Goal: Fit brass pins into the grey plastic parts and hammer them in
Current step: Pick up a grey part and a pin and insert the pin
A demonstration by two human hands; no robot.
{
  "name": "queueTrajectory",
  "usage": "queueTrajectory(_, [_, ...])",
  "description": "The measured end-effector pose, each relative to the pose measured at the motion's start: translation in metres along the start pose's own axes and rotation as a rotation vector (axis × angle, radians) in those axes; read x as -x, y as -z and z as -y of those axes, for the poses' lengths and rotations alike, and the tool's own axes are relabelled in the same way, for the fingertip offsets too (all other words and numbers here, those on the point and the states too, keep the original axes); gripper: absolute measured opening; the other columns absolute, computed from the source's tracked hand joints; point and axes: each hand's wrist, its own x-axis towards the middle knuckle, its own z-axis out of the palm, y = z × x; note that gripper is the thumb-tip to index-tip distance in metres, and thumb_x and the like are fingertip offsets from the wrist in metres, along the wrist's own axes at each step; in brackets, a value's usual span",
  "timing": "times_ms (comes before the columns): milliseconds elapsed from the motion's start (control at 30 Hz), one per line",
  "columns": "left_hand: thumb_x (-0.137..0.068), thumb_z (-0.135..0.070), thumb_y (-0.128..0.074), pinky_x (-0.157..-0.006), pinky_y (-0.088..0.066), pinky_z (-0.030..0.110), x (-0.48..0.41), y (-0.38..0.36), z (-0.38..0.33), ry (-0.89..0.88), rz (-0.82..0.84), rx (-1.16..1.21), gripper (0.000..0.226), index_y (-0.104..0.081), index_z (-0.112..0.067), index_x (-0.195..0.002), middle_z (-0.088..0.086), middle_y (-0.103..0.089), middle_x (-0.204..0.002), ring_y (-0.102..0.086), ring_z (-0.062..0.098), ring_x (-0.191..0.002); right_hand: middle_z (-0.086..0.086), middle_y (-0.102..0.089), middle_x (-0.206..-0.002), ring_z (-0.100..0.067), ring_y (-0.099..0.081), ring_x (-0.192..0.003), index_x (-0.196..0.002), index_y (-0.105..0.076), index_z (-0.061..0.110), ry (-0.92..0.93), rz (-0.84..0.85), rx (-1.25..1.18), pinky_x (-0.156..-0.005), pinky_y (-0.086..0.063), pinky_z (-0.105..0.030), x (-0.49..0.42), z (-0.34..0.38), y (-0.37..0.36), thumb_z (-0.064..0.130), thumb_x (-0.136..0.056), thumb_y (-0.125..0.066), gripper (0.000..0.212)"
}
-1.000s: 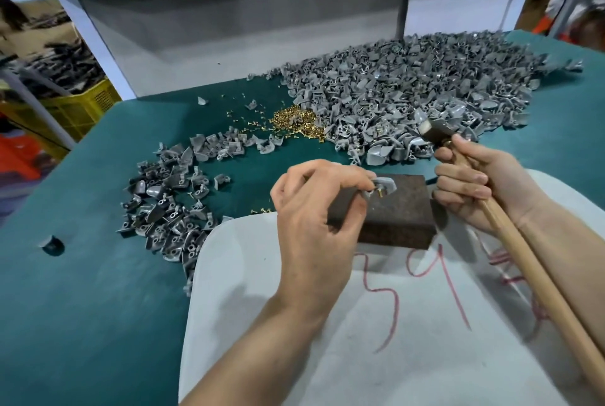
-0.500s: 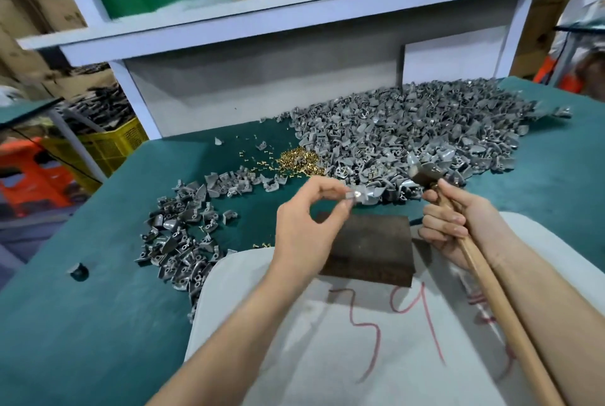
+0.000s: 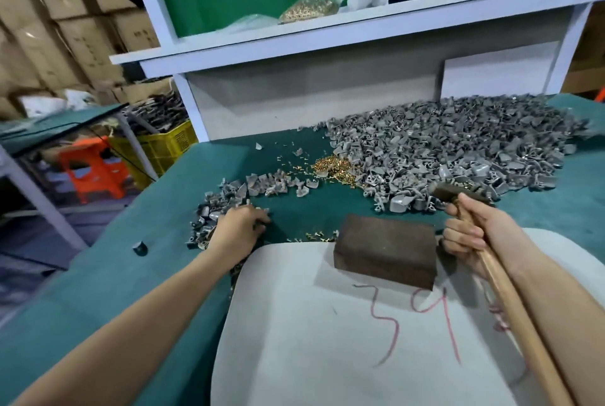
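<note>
My left hand reaches out to the small heap of grey plastic parts at the left. Its fingertips are down among the parts, and the back of the hand hides whether they hold one. My right hand grips the wooden handle of the hammer, whose dark head hovers behind and to the right of the brown block. The block's top is bare. A little mound of brass pins lies at the edge of the large heap of grey parts.
The block sits on the far edge of a white pad marked with red writing, on the green table. A few loose pins lie left of the block. A small dark cap sits near the table's left edge. A white shelf rises behind.
My left hand lifted the grey part with its pin off the block and carried it left to the small heap. The hammer stayed beside the block. The head camera tilted up.
</note>
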Motion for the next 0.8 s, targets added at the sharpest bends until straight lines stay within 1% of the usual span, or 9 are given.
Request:
queueTrajectory(133, [-0.087,-0.007,-0.059,-0.081,-0.052,0.036,-0.004,-0.002,-0.01,0.025,-0.085,0.016,0.017,-0.07,-0.017,-0.094,0.003,-0.068,-0.108,-0.063,0.026,-0.095,0.007,-0.027,-0.033,-0.005,-0.026,-0.023,-0.068,-0.045,0.013,-0.013,0.024,-0.002,-0.034,-0.023,-0.018,-0.002,-0.001,0.003,0.032,-0.063,-0.069,0.03])
queueTrajectory(200, [-0.09,-0.014,-0.058,-0.082,-0.052,0.039,-0.01,-0.001,-0.012,0.06,-0.111,0.018,0.022,-0.064,-0.02,-0.11,0.004,-0.06,-0.118,-0.06,0.026,-0.098,0.007,-0.027,-0.033,-0.006,-0.026,-0.023,-0.067,-0.046,0.013,-0.023,0.028,-0.018,-0.032,-0.025,-0.018,-0.003,-0.001,0.003,0.031,-0.062,-0.07,0.031])
queueTrajectory(300, [-0.092,-0.01,-0.056,-0.094,-0.047,0.037,-0.023,0.0,-0.017,0.048,0.026,-0.075,0.041,-0.056,-0.019,-0.132,0.01,-0.059,-0.128,-0.058,0.028,-0.109,0.006,-0.027,-0.032,-0.006,-0.026,-0.022,-0.069,-0.044,0.012,-0.018,0.016,-0.03,-0.032,-0.024,-0.018,-0.004,-0.001,0.003,0.032,-0.08,-0.053,0.024])
queueTrajectory(367, [-0.092,-0.006,-0.052,-0.088,-0.049,0.036,-0.029,0.0,-0.019,0.042,0.061,-0.124,0.033,-0.063,-0.016,-0.122,0.012,-0.066,-0.116,-0.062,0.028,-0.099,0.006,-0.026,-0.031,-0.005,-0.026,-0.022,-0.07,-0.042,0.012,-0.013,0.01,-0.035,-0.033,-0.023,-0.018,-0.004,-0.001,0.002,0.032,-0.083,-0.048,0.024])
queueTrajectory(500, [-0.09,-0.018,-0.06,-0.081,-0.053,0.033,-0.042,0.005,-0.025,0.049,0.024,-0.053,0.016,-0.07,-0.015,-0.102,0.003,-0.07,-0.098,-0.065,0.023,-0.089,0.007,-0.026,-0.032,-0.005,-0.025,-0.022,-0.07,-0.042,0.012,-0.008,0.0,-0.046,-0.032,-0.022,-0.016,-0.004,0.0,-0.002,0.031,-0.084,-0.046,0.024])
queueTrajectory(567, [-0.084,-0.005,-0.061,-0.076,-0.047,0.022,-0.051,0.006,-0.031,0.027,-0.037,0.085,0.013,-0.073,-0.007,-0.088,0.007,-0.071,-0.089,-0.063,0.02,-0.081,0.007,-0.026,-0.032,-0.005,-0.025,-0.022,-0.07,-0.041,0.012,-0.012,0.0,-0.05,-0.031,-0.023,-0.016,-0.004,0.0,-0.003,0.031,-0.089,-0.042,0.027])
queueTrajectory(667, [-0.079,-0.001,-0.061,-0.074,-0.047,0.025,-0.064,0.003,-0.045,-0.006,-0.082,0.195,0.013,-0.074,-0.004,-0.08,0.008,-0.071,-0.085,-0.06,0.017,-0.077,0.007,-0.026,-0.032,-0.005,-0.025,-0.023,-0.07,-0.042,0.012,-0.021,-0.012,-0.064,-0.029,-0.024,-0.017,-0.004,0.0,-0.003,0.032,-0.096,-0.037,0.033])
queueTrajectory(733, [-0.081,-0.006,-0.062,-0.077,-0.046,0.024,-0.076,-0.001,-0.054,-0.038,-0.098,0.194,0.014,-0.073,-0.008,-0.09,0.009,-0.068,-0.09,-0.061,0.019,-0.08,0.006,-0.025,-0.033,-0.006,-0.025,-0.023,-0.07,-0.042,0.011,-0.02,-0.029,-0.059,-0.029,-0.025,-0.017,-0.005,0.0,-0.004,0.032,-0.097,-0.037,0.034])
queueTrajectory(800, [-0.084,-0.011,-0.062,-0.084,-0.043,0.024,-0.088,-0.004,-0.064,-0.043,-0.064,0.135,0.029,-0.068,-0.012,-0.112,0.013,-0.06,-0.103,-0.059,0.025,-0.091,0.006,-0.025,-0.033,-0.007,-0.026,-0.024,-0.07,-0.042,0.011,-0.021,-0.053,-0.023,-0.03,-0.026,-0.016,-0.007,0.0,-0.006,0.031,-0.098,-0.037,0.034])
